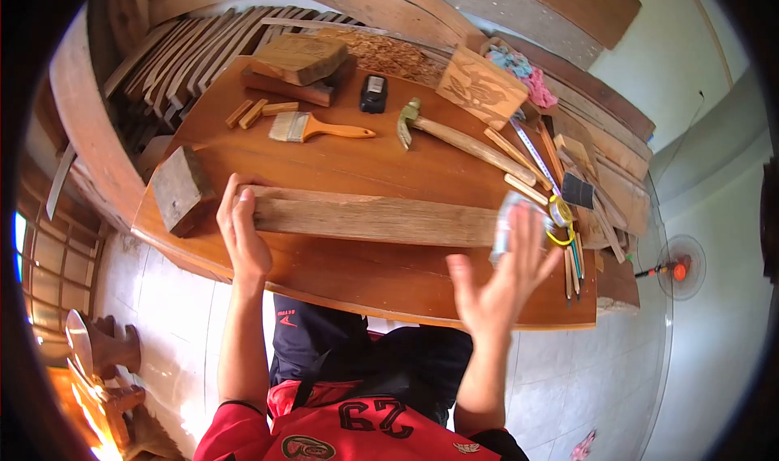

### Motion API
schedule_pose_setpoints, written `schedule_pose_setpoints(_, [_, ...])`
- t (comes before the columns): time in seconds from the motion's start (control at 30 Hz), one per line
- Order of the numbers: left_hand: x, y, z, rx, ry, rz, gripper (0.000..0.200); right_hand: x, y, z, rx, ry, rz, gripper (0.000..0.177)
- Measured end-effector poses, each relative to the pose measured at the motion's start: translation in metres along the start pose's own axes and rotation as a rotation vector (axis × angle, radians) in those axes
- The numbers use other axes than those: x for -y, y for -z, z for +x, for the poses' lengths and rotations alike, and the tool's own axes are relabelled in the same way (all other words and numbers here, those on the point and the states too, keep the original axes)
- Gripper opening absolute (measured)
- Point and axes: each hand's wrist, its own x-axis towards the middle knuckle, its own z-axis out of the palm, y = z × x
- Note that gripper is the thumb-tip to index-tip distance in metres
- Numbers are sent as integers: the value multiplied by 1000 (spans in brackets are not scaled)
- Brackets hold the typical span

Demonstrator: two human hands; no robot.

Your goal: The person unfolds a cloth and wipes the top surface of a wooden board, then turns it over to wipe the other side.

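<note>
A long wooden board [373,217] lies across the brown table, running from left to right. My left hand [242,230] grips its left end, with the fingers behind the edge and the thumb in front. At the right end, my right hand [507,278] has its fingers stretched out over a pale grey-white cloth or sheet [505,230], pressing it against the board's end. The fingers partly cover this piece, and its exact material is unclear.
Behind the board are a brush [324,128], a hammer [462,143], a black bottle [373,94] and short wooden sticks [251,114]. Wood blocks [180,189] stand at left. Pencils [574,270], a yellow tape measure [560,211] and a carved panel [480,86] are at right.
</note>
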Motion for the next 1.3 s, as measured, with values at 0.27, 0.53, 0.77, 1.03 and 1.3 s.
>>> schedule_pose_setpoints(0.27, [12,1,-1,-41,55,-59,40,46,3,-4,158,168,190,103])
schedule_pose_setpoints(0.53, [17,3,0,-57,75,-60,43,4,14,-2,92,82,60,105])
schedule_pose_setpoints(0.77, [23,8,-3,-16,70,-129,45,65,2,-18,229,198,277,99])
schedule_pose_setpoints(1.03, [28,12,-1,-22,70,-117,46,-37,18,-9,50,-50,-37,114])
schedule_pose_setpoints(1.3, [33,12,7,-45,142,-152,42,82,-4,-9,218,183,410,111])
